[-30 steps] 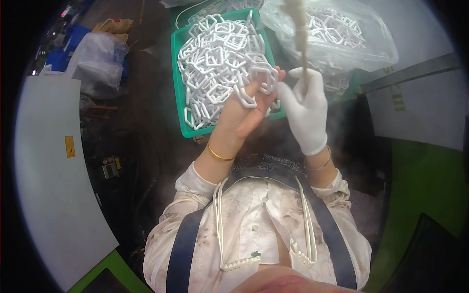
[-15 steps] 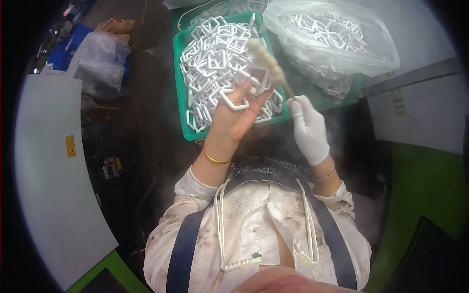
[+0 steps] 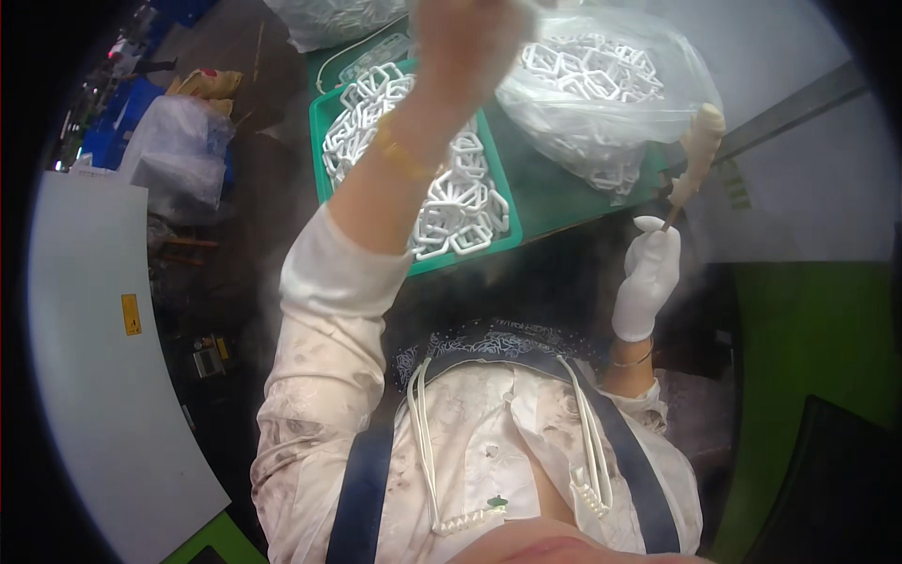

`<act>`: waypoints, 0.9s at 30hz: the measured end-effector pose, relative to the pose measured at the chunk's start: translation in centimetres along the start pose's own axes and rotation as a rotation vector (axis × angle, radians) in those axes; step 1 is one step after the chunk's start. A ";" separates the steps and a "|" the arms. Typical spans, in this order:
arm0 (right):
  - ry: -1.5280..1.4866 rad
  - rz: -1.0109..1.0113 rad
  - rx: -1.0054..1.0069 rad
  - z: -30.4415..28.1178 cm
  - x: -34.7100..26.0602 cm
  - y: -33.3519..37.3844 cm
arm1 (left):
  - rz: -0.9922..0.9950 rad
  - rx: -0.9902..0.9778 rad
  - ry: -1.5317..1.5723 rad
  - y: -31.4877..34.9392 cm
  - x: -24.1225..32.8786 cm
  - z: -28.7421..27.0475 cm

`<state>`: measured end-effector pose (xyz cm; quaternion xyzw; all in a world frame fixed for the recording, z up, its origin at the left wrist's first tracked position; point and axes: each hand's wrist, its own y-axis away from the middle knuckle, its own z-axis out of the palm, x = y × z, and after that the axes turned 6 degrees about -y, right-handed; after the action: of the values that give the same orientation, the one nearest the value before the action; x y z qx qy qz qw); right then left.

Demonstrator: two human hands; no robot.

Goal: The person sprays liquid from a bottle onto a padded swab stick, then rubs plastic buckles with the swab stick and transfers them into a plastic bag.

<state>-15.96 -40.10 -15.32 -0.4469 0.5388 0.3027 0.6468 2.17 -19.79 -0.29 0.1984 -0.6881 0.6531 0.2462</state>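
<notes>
Left hand (image 3: 477,47): too blurred to tell its grip; right hand (image 3: 647,282), closed round a cream-topped stick (image 3: 696,160), could loosen and drop it.

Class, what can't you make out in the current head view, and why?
In the head view:
Left hand: blurred and cut off by the top edge; grip unclear.
Green tray: middle hidden behind the left forearm.
Plastic bag: lower rings clouded by its film.
Pale-headed stick: lower end hidden in the gloved right hand.
</notes>
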 end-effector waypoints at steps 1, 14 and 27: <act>0.003 0.013 -0.002 -0.2 0.0 0.1 | 0.054 -0.098 -0.291 0.2 -1.1 1.1; 0.050 0.072 0.034 -2.7 0.5 0.8 | 0.014 -1.015 -1.064 5.2 -11.9 7.2; 0.012 0.159 -0.001 -3.4 0.8 1.6 | -0.065 -1.085 -0.695 3.4 -16.4 10.5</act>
<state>-18.62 -42.57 -16.54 -0.4048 0.5763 0.3504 0.6174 12.42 -30.83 -13.03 0.2664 -0.9538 0.1025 0.0941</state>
